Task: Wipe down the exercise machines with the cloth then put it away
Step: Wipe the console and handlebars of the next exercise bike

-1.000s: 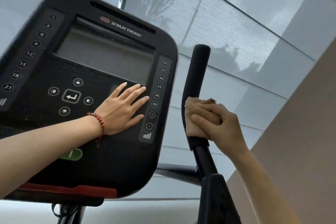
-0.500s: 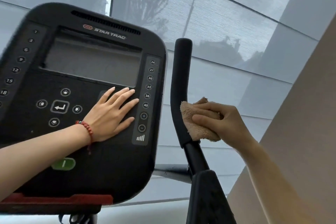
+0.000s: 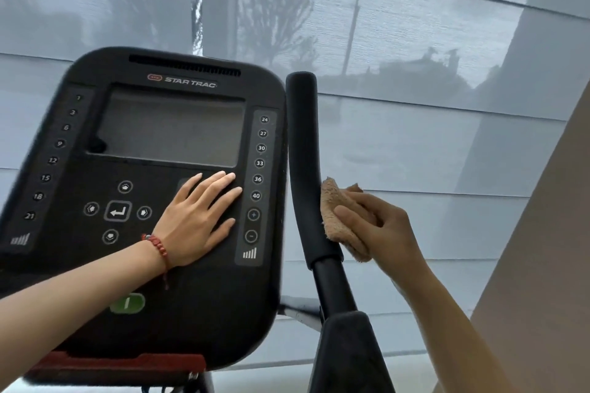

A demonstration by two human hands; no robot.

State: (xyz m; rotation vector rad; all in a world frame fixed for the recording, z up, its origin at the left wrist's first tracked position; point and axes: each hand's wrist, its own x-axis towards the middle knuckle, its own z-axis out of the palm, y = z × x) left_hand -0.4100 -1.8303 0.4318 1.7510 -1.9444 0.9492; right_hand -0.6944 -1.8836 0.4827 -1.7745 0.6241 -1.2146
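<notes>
A black exercise machine console (image 3: 153,271) with a grey screen and round buttons fills the left of the head view. My left hand (image 3: 198,217), with a red bead bracelet at the wrist, lies flat and open on the console below the screen. To the right rises a black padded handlebar (image 3: 303,150). My right hand (image 3: 380,230) is shut on a folded tan cloth (image 3: 335,217), which touches the right side of the handlebar's lower grip.
Grey roller blinds (image 3: 399,41) cover the windows behind the machine. A beige wall (image 3: 549,249) slants along the right edge. The handlebar's black base (image 3: 348,351) and a red strip (image 3: 121,364) under the console sit at the bottom.
The cloth has come off its wrap around the handlebar grip and now rests against the grip's right side. My left hand stays flat on the console. The view has tilted upward.
</notes>
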